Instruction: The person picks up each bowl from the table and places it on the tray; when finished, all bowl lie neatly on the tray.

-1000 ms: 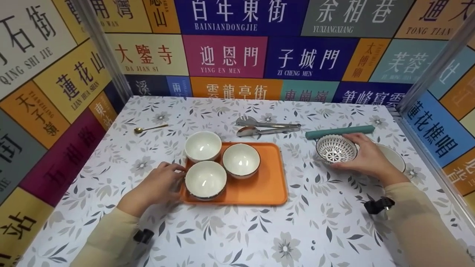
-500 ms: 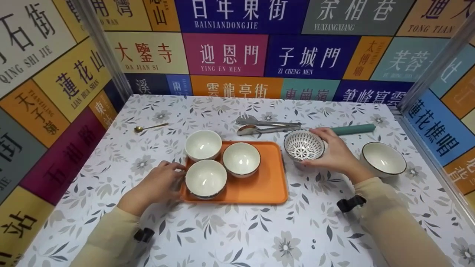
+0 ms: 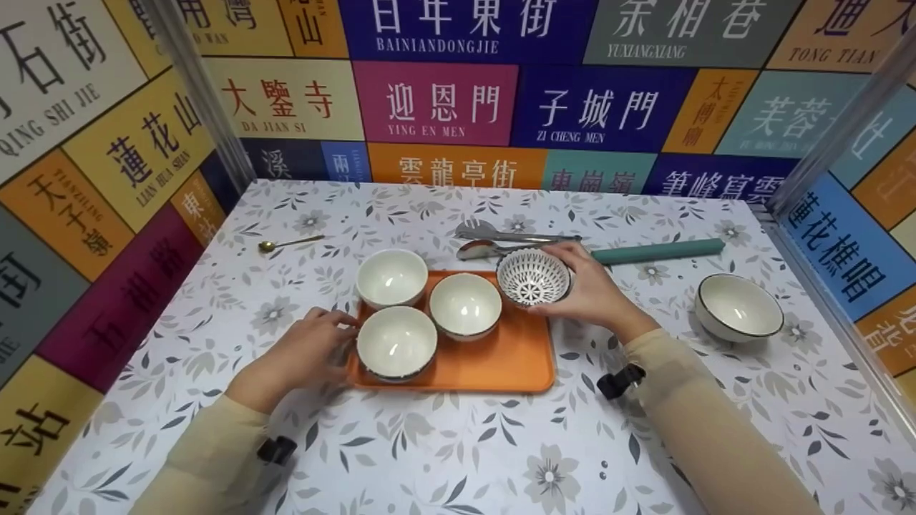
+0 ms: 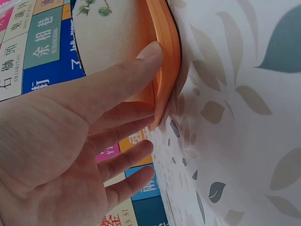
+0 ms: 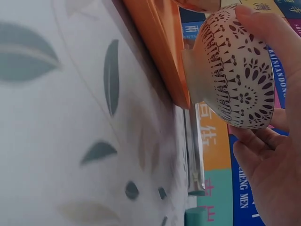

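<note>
The small round bowl with a dark lattice pattern [image 3: 533, 277] hangs just above the far right corner of the flat orange plastic tray [image 3: 501, 361], gripped in the curled fingers of the right hand [image 3: 583, 290]. The left hand [image 3: 308, 350], fingers relaxed, presses against the tray's left edge beside three plain white bowls [image 3: 397, 343]. Metal tongs [image 3: 512, 243] lie just behind on the floral tablecloth [image 3: 458, 450].

Both arms: beige long sleeves [image 3: 215, 450], snug at the wrist. Small black camera clip [image 3: 620, 381] strapped under each wrist. Hands bare.
</note>
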Motion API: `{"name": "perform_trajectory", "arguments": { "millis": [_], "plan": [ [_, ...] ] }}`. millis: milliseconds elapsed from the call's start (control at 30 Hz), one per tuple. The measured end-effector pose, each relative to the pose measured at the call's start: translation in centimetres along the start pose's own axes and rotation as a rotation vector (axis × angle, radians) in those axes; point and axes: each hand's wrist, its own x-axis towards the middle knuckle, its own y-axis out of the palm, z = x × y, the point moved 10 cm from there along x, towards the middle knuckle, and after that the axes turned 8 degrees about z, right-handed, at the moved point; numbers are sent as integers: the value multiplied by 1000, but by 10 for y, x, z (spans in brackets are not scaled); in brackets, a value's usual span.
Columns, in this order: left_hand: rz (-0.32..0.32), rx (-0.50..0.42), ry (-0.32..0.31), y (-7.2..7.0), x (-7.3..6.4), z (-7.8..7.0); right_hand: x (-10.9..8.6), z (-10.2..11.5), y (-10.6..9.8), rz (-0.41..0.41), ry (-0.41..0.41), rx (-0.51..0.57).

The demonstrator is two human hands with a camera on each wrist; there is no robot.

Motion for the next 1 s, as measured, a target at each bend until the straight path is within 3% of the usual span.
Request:
{"name": "perform_trajectory", "arguments": {
  "millis": [367, 600, 833, 1000],
  "plan": [
    [-1, 0, -4, 1, 2, -1, 8, -10, 10, 9, 35, 29],
    [-37, 8, 37, -4, 3, -5, 4, -9, 10, 17, -6, -16],
    [-25, 4, 22, -4, 0, -2, -23, -11, -2, 12, -37, -50],
    [-24, 5, 20, -2, 1, -2, -50, -18, -20, -15, -36, -110]
  ]
}}
